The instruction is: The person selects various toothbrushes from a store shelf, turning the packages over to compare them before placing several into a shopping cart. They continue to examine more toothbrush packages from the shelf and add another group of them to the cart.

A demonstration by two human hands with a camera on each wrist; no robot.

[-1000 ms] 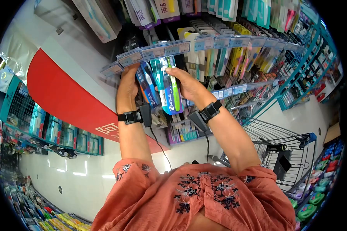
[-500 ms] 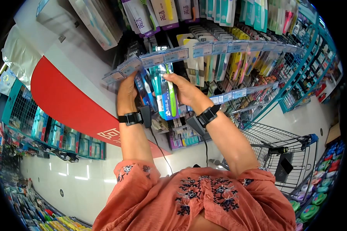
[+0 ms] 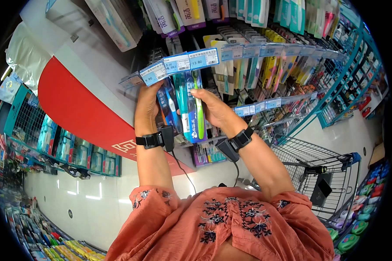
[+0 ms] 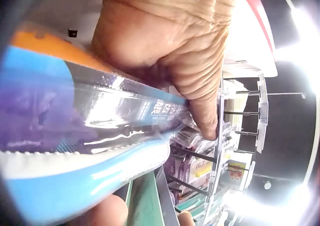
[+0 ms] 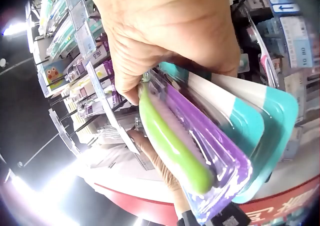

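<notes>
My right hand (image 3: 215, 106) pinches a packaged toothbrush with a green handle (image 3: 199, 117), its thumb on the front of the pack. Teal-and-white toothbrush packs (image 5: 270, 121) sit behind it in the same grip, as the right wrist view shows. To the left, my left hand (image 3: 147, 104) grips a blue-and-orange toothbrush pack (image 4: 85, 116). Its thumb lies along the upper end, and fingertips (image 4: 110, 211) show under the pack in the left wrist view. Price tags (image 3: 178, 63) on the shelf hooks cover the upper ends of the packs in the head view.
More toothbrush packs (image 3: 274, 65) hang on hooks to the right and above. A red-and-white end panel (image 3: 82, 104) stands close to my left arm. A wire shopping cart (image 3: 318, 174) is at my right, and a lower shelf of boxed goods (image 3: 78, 152) at far left.
Both hands and the packs in them have come slightly lower and nearer my body. The price tags above them have swung and now face up more squarely.
</notes>
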